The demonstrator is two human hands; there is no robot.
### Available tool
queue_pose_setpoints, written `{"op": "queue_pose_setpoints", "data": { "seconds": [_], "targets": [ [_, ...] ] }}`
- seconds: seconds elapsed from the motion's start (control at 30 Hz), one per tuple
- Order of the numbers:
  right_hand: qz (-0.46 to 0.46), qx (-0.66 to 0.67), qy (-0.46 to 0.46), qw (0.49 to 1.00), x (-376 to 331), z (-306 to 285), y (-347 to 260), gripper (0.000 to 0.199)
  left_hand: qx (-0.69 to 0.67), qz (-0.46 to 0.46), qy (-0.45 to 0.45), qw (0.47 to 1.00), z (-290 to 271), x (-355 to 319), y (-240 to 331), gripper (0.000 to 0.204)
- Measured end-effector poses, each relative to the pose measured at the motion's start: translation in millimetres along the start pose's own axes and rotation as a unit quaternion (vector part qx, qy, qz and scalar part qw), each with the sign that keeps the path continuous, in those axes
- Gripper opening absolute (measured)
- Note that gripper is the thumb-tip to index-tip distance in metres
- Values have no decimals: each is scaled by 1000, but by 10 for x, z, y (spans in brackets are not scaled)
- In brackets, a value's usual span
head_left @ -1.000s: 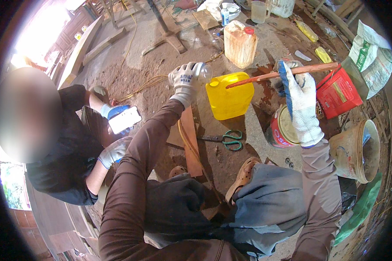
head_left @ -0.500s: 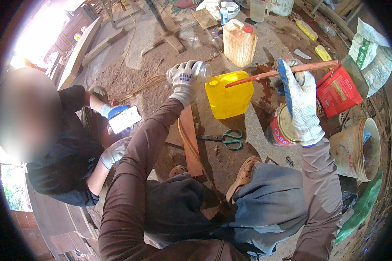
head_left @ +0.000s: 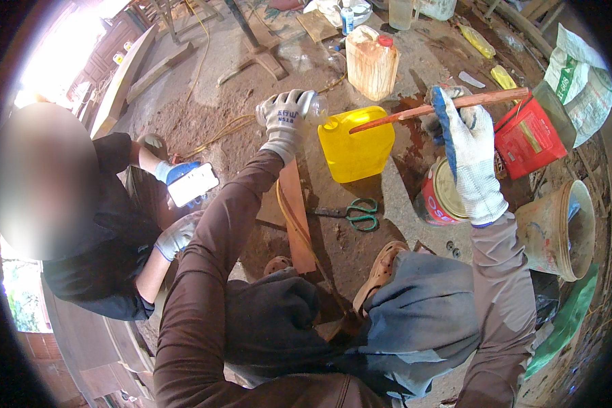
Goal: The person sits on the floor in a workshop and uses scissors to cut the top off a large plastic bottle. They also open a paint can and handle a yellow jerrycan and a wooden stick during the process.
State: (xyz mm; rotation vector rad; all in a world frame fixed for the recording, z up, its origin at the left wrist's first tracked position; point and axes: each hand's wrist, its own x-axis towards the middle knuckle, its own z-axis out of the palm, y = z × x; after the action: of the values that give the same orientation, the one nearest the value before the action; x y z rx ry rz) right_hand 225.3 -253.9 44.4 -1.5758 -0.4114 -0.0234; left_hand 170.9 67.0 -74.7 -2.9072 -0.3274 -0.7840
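My left hand [head_left: 287,119], in a grey-white work glove, is closed around a clear plastic bottle [head_left: 317,107] lying sideways in its grip. One end of the bottle is beside the upper left corner of a yellow plastic jerrycan [head_left: 358,151]. A thin reddish wooden stick [head_left: 415,114] is held in my right hand [head_left: 470,153], in a white glove with a blue palm. The stick's pointed end reaches left across the front of the jerrycan; I cannot tell if it touches. Green-handled scissors [head_left: 362,215] lie on the ground below the jerrycan.
A person holding a phone [head_left: 193,184] crouches at my left. On my right are a round can [head_left: 448,190], a red pouch [head_left: 529,138], a white sack [head_left: 582,81] and a bucket [head_left: 547,234]. A stained jug [head_left: 372,64] stands beyond. A wooden board [head_left: 298,231] lies between my feet.
Both hands keep their hold on the bottle and the stick and have barely moved. The view has shifted slightly, so the things on the ground appear a little higher.
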Motion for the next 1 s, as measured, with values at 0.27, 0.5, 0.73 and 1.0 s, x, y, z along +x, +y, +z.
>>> {"op": "queue_pose_setpoints", "data": {
  "seconds": [0.27, 0.5, 0.73, 1.0],
  "targets": [
    [21, 44, -3, 999, -56, 34, -123, 13, 43, 10, -31, 999, -51, 24, 8, 51],
    [28, 23, 2, 999, -50, 46, -124, 13, 41, 25, -2, 999, -20, 28, -69, 49],
    [-16, 25, -23, 999, -6, -37, 32, 21, 33, 36, 6, 999, -17, 25, -44, 47],
    [-6, 19, -31, 999, -28, -57, 18, 22, 51, 49, 19, 997, -9, 31, -69, 50]
  ]
}}
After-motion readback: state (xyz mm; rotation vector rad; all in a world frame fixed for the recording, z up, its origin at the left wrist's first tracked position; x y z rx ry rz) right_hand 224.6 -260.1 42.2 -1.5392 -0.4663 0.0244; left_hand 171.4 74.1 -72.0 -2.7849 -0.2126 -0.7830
